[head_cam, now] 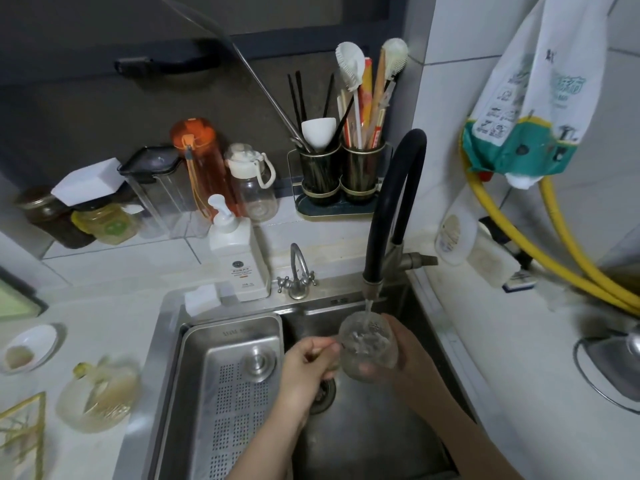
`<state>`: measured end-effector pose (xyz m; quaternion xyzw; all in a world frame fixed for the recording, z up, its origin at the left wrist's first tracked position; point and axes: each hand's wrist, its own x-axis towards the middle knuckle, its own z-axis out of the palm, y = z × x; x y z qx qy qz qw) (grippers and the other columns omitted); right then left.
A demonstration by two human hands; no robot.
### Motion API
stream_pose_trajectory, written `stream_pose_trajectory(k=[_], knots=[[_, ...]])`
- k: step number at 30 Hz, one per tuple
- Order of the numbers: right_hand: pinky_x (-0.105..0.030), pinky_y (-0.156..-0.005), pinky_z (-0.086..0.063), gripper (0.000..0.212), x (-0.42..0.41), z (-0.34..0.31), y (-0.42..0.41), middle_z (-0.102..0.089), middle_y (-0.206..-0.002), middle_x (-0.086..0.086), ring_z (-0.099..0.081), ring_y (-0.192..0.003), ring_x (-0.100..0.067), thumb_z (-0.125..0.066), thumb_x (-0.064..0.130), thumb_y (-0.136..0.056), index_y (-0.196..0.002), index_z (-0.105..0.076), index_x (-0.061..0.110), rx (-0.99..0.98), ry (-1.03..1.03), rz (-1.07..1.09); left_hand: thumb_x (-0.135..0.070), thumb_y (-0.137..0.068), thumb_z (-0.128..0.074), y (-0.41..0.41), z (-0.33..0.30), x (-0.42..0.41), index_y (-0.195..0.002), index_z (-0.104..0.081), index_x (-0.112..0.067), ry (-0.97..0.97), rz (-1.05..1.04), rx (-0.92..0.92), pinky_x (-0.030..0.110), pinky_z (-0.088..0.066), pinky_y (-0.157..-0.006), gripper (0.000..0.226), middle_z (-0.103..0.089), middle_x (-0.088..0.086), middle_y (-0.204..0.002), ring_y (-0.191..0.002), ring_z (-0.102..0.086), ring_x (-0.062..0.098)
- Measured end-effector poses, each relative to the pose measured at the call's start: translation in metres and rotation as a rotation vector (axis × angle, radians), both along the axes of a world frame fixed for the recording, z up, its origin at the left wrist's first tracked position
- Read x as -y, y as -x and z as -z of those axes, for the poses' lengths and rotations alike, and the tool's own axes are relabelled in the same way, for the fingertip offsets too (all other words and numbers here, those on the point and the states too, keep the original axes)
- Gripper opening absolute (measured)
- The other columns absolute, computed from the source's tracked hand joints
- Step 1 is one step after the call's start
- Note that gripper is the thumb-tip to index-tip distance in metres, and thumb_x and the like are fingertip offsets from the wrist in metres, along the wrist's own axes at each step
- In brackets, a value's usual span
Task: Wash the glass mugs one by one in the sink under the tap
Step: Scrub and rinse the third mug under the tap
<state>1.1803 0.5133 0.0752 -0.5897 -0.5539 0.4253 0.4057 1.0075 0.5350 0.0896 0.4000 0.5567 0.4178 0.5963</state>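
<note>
Both hands grip glass mug (367,348) under tap (372,289) — soap bottle (242,261) label unreadable.

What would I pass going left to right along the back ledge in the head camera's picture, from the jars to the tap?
Dark jar → yellow jar → clear pitcher → orange bottle → white-capped bottle → utensil holder → black tap hose.
</note>
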Motion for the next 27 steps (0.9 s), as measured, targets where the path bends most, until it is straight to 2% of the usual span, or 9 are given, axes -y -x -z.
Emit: stream_pose_trajectory(k=[3, 6, 9, 11, 13, 17, 19, 23, 27], knots=[[-0.011, -0.077, -0.049, 0.055, -0.009, -0.017, 0.004, -0.068, -0.106, 0.010, -0.065, -0.098, -0.004, -0.081, 0.002, -0.069, -0.114, -0.060, 0.026, -0.024, -0.055, -0.034, -0.001, -0.086, -0.064, 0.001, -0.001, -0.009, -0.083, -0.066, -0.008, -0.012, -0.036, -0.003, 0.011, -0.045, -0.050, 0.008, -0.064, 0.002, -0.068, -0.054, -0.058, -0.001], [-0.006, -0.072, -0.047, 0.051, -0.002, -0.017, 0.002, -0.065, -0.096, 0.028, -0.061, -0.091, 0.010, -0.082, 0.013, -0.069, -0.103, -0.055, 0.040, -0.046, -0.062, 0.021, -0.002, -0.086, -0.065, -0.003, 0.000, -0.008, -0.083, -0.067, -0.010, -0.014, 0.033, -0.035, 0.012, -0.047, -0.053, 0.008, -0.066, 0.002, -0.071, -0.060, -0.059, 0.004], [-0.010, -0.073, -0.050, 0.058, 0.004, -0.015, 0.010, -0.068, -0.097, 0.021, -0.063, -0.091, 0.006, -0.088, 0.042, -0.053, -0.102, -0.058, 0.033, -0.043, -0.052, 0.047, 0.000, -0.086, -0.064, 0.006, 0.002, -0.003, -0.085, -0.069, -0.008, 0.005, 0.029, -0.017, 0.012, -0.048, -0.052, 0.009, -0.068, -0.003, -0.067, -0.057, -0.061, 0.000], [-0.012, -0.075, -0.051, 0.052, -0.001, -0.016, 0.013, -0.070, -0.098, 0.008, -0.066, -0.093, 0.000, -0.087, 0.012, -0.062, -0.105, -0.061, 0.023, -0.034, -0.071, 0.012, -0.001, -0.086, -0.064, 0.009, 0.005, -0.007, -0.083, -0.068, -0.009, 0.016, -0.013, -0.010, 0.012, -0.047, -0.052, 0.009, -0.068, -0.002, -0.067, -0.057, -0.060, 0.003], [-0.005, -0.074, -0.047, 0.051, -0.006, -0.016, 0.008, -0.069, -0.089, 0.009, -0.063, -0.090, 0.010, -0.078, -0.004, -0.069, -0.102, -0.058, 0.028, -0.041, -0.070, 0.009, -0.001, -0.085, -0.064, 0.003, 0.005, -0.012, -0.081, -0.067, -0.010, 0.017, -0.036, -0.008, 0.015, -0.045, -0.052, 0.010, -0.066, 0.002, -0.068, -0.059, -0.056, 0.008], [-0.017, -0.080, -0.054, 0.056, 0.004, -0.002, 0.000, -0.065, -0.105, 0.003, -0.063, -0.097, 0.001, -0.084, 0.012, -0.067, -0.113, -0.056, 0.028, -0.047, -0.047, 0.072, -0.001, -0.085, -0.065, -0.003, 0.003, -0.005, -0.079, -0.070, -0.011, 0.006, 0.040, -0.022, 0.016, -0.047, -0.054, 0.012, -0.067, 0.003, -0.069, -0.063, -0.059, 0.010], [-0.016, -0.078, -0.052, 0.062, 0.002, -0.003, 0.006, -0.066, -0.107, 0.000, -0.064, -0.100, -0.006, -0.085, 0.007, -0.064, -0.117, -0.056, 0.023, -0.046, -0.059, 0.027, -0.002, -0.084, -0.066, 0.006, 0.004, -0.006, -0.082, -0.070, -0.010, -0.002, 0.020, -0.015, 0.013, -0.048, -0.055, 0.009, -0.069, 0.002, -0.070, -0.064, -0.061, 0.008], [-0.011, -0.074, -0.050, 0.049, -0.022, -0.021, 0.007, -0.070, -0.096, 0.009, -0.065, -0.091, 0.003, -0.079, -0.004, -0.070, -0.108, -0.060, 0.021, -0.110, -0.060, -0.015, 0.000, -0.085, -0.064, 0.003, 0.001, -0.026, -0.086, -0.068, -0.006, -0.046, -0.056, -0.007, 0.010, -0.045, -0.053, 0.007, -0.065, 0.005, -0.073, -0.065, -0.055, 0.011], [-0.015, -0.075, -0.049, 0.037, -0.021, -0.017, -0.002, -0.070, -0.086, 0.021, -0.063, -0.083, 0.010, -0.075, 0.000, -0.073, -0.100, -0.058, 0.020, -0.106, -0.051, 0.026, -0.003, -0.086, -0.065, -0.004, 0.004, -0.020, -0.088, -0.070, -0.013, -0.081, 0.085, -0.040, 0.014, -0.047, -0.058, 0.012, -0.068, 0.004, -0.079, -0.067, -0.059, 0.009]])
